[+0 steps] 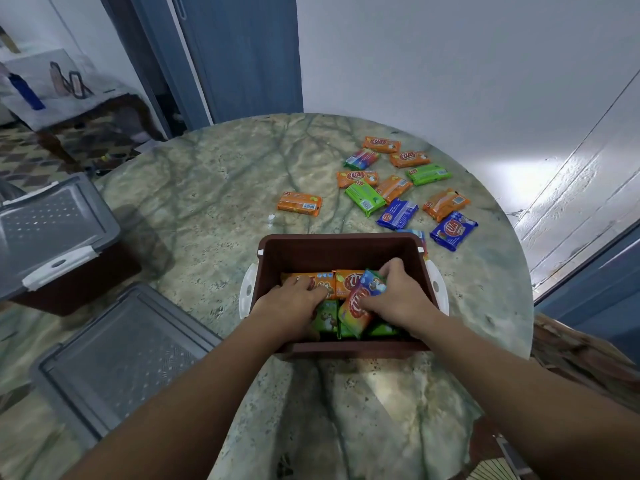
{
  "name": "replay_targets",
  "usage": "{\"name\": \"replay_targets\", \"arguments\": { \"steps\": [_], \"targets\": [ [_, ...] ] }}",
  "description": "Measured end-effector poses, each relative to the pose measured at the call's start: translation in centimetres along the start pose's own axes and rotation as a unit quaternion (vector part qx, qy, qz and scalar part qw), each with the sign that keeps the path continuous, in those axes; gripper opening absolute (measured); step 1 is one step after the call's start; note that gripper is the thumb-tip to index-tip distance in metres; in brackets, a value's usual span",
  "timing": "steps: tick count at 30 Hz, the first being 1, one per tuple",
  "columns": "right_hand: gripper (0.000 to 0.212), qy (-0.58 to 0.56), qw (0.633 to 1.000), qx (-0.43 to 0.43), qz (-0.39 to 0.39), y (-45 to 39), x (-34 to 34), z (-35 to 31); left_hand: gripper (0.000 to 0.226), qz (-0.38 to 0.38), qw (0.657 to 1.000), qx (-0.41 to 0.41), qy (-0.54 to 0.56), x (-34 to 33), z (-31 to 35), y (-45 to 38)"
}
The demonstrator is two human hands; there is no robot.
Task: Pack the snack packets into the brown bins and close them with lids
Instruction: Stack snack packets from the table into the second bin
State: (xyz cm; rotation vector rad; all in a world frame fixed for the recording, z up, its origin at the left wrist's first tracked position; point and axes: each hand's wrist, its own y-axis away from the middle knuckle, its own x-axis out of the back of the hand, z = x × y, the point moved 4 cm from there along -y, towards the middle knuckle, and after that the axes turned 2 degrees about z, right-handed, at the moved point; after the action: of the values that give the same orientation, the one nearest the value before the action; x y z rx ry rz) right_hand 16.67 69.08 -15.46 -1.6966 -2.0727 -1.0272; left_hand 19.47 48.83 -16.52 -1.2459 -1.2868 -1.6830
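We pinch a multicoloured foil snack packet (358,303) in our right hand (398,296) | left hand (294,301) presses flat on orange packets (332,282) | both inside open brown plastic bin (339,249), counter (207,209) near edge | loose packets (398,188) toward far right edge | grey lid (117,358) at left edge.

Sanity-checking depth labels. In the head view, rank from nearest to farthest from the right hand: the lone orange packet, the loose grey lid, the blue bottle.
From the right hand, inside the open brown bin:
1. Lone orange packet, on the table just beyond the bin, to the left.
2. Loose grey lid, on the table's near left.
3. Blue bottle, far left, in the background off the table.
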Motion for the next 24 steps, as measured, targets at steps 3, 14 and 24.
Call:
{"name": "replay_targets", "arguments": {
  "steps": [3,14,24],
  "targets": [
    [0.102,0.205,0.975,0.053,-0.06,0.6,-0.3,-0.6,0.079,0.003,1.0,0.0,-0.005,0.0,0.0,0.0],
    [0.089,0.516,0.833,0.193,-0.047,0.6,-0.9,-1.6,0.079,0.007,1.0,-0.002,-0.006,0.0,0.1,0.1],
    [0.088,0.49,0.845,0.2,-0.068,0.6,-0.9,-1.3,0.077,0.011,1.0,-0.007,-0.01,0.0,0.1,0.1]
  ]
}}
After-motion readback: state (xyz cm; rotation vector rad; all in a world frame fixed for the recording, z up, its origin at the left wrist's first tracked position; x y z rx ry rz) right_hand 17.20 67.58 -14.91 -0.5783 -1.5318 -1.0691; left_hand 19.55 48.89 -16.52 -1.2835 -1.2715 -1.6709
